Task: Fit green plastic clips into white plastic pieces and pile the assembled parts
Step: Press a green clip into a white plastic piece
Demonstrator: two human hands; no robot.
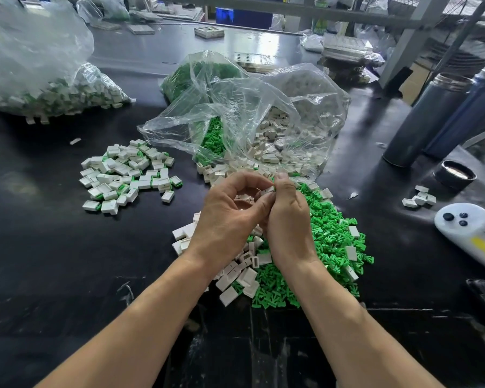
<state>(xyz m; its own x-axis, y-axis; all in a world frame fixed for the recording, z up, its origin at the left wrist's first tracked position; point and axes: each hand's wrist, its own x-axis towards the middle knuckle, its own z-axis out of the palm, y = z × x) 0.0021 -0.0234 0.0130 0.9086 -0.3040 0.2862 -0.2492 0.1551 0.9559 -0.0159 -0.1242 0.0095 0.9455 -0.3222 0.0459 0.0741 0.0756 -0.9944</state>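
Both hands meet above the loose parts at the table's middle. My left hand (230,217) has its fingers curled and pinches a small white plastic piece (267,190) between thumb and fingertips. My right hand (287,219) pinches the same piece from the right, with a bit of green clip showing at its thumb tip. Under the hands lies a heap of green clips (331,242) and a heap of empty white pieces (241,273). A pile of assembled white-and-green parts (126,175) sits to the left on the black table (53,261).
An open clear bag (263,119) spilling white pieces and green clips lies just beyond the hands. A large bag of assembled parts (39,79) is far left. Two dark cylinders (431,119), a black lid (455,173), a white foam block (465,222) and a few white pieces (420,197) stand right.
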